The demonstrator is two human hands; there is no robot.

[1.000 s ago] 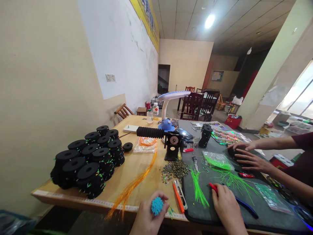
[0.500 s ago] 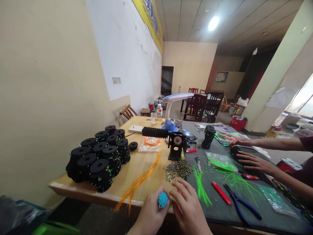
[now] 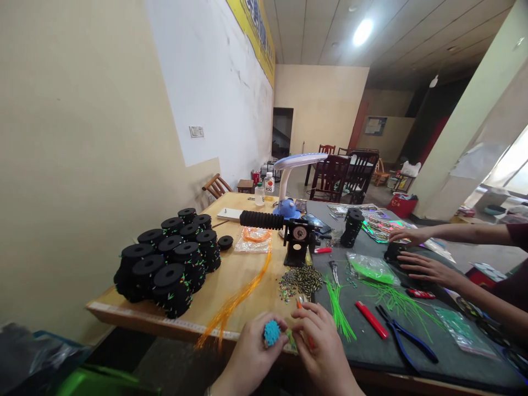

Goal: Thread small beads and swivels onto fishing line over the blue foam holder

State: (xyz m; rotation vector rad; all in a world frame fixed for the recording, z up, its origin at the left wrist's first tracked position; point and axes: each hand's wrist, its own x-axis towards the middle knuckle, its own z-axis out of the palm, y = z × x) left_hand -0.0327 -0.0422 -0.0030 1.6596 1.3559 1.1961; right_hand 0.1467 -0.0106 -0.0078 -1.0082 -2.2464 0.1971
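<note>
My left hand (image 3: 251,352), at the table's near edge, is closed around a bundle of thin blue strands (image 3: 271,333) whose ends point up. Just right of it, my right hand (image 3: 319,344) curls its fingers around a small orange-handled tool (image 3: 299,303), mostly hidden, so I cannot tell its kind. Small green bits (image 3: 291,337) show between the two hands. Beyond them lie a pile of dark striped beads (image 3: 308,280) and a black clamp device with a ribbed foam roll (image 3: 262,220). Orange strands (image 3: 235,304) trail over the near edge to the left.
Black foam spools (image 3: 169,275) crowd the left side. On the dark mat are green strands (image 3: 340,311), a red-handled tool (image 3: 372,320) and blue pliers (image 3: 406,335). A co-worker's hands (image 3: 429,269) rest on a black spool at right. A lamp (image 3: 285,206) stands behind.
My left hand and the blue bundle have shifted slightly left, opening a wider gap to my right hand. More of the orange tool shows now. The camera view has tilted slightly.
</note>
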